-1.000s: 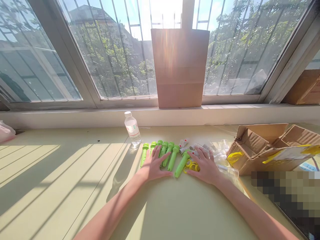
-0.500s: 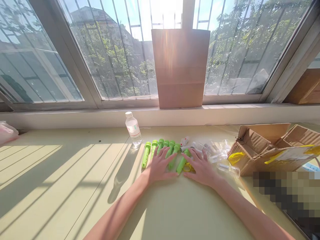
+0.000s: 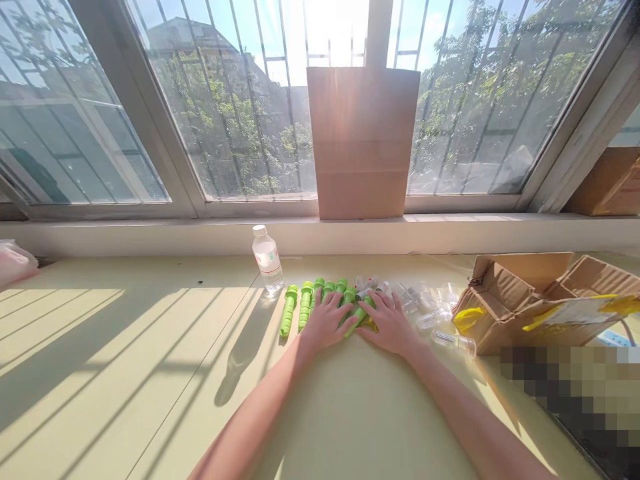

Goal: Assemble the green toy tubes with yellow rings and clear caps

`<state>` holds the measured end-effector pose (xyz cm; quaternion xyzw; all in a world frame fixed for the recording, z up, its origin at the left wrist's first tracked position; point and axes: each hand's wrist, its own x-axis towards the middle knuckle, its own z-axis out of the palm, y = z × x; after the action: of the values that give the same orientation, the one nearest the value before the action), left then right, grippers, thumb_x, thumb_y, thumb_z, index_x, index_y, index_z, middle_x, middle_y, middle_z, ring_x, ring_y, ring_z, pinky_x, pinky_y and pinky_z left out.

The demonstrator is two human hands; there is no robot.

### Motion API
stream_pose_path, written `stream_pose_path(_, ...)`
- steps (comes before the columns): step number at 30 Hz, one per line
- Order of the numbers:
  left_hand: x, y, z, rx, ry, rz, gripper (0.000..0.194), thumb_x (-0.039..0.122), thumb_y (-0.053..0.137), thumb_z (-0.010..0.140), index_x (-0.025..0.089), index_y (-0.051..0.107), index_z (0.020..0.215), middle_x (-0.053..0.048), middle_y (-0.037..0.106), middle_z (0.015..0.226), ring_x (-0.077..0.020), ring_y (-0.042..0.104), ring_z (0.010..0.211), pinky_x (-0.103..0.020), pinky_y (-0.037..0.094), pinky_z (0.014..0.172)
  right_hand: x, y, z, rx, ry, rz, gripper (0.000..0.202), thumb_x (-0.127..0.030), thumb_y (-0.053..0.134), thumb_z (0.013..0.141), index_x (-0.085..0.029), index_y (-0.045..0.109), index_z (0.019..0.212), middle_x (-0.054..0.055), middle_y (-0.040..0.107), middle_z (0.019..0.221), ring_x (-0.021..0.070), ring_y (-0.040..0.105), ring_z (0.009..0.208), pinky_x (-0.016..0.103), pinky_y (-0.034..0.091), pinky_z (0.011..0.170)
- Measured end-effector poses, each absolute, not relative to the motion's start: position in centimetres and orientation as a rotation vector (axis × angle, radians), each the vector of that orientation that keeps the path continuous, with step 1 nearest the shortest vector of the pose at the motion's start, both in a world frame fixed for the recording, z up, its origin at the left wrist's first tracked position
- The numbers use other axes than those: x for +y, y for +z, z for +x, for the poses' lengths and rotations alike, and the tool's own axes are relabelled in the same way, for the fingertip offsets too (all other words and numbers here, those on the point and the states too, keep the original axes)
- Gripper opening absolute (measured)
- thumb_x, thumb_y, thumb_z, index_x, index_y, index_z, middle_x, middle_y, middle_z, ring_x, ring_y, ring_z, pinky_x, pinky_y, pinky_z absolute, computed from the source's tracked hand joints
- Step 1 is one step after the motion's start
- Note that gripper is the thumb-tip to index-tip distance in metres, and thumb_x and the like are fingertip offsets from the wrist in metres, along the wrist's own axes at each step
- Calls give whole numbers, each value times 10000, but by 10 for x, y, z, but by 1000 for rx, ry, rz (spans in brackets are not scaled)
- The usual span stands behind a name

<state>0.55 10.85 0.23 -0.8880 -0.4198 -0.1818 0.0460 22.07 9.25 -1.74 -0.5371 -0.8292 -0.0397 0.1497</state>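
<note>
Several green plastic tubes with caps [image 3: 289, 312] lie side by side on the table. My left hand [image 3: 325, 321] rests over the middle of the row with its fingers spread. My right hand [image 3: 389, 323], fingers apart too, lies at the row's right end, touching a slanted green tube [image 3: 358, 316]. Beneath the right hand a yellow item [image 3: 370, 324] shows in part. Just beyond the hands are small white and grey pieces [image 3: 364, 287], too small to make out. Clear plastic tubes [image 3: 454, 341] lie to the right of my right hand.
A water bottle [image 3: 269, 261] stands left of the green tubes. At the right is an open cardboard box with dividers [image 3: 530, 310]. A cardboard sheet [image 3: 363, 143] leans upright against the window. A pinkish plastic bag [image 3: 16, 262] lies at the far left.
Both hands have moved slightly closer together. The slanted green tube has shifted left and tilted more, and the leftmost tubes have moved slightly left.
</note>
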Motion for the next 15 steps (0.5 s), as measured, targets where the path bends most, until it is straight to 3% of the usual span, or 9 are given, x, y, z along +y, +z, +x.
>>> stream_pose_path(6,110,-6,23,-1336,-633,-2570,362,516,478,961,256,727,994,-114,582,1316,-322,437,1350,-673,144,1199,92,-25,220,-2263,-180,-1562,624,-545,505,905,-236,526,1446,133,478,1515,349,398,1410,581,146,1208)
stream_pose_path(11,104,-19,30,-1338,-714,-2487,270,472,550,938,257,707,987,-105,617,1282,-306,491,1300,-666,202,1191,84,-26,234,-2193,-213,-1508,556,-494,555,878,-267,571,1385,103,536,1464,337,431,1377,585,140,1209)
stream_pose_path(15,101,-24,31,-1296,-751,-2428,176,374,553,940,246,675,951,-100,651,1220,-287,539,1237,-642,235,1187,82,-23,244,-2101,-226,-1496,374,-278,507,889,-272,655,1232,80,589,1401,290,489,1321,567,163,1205)
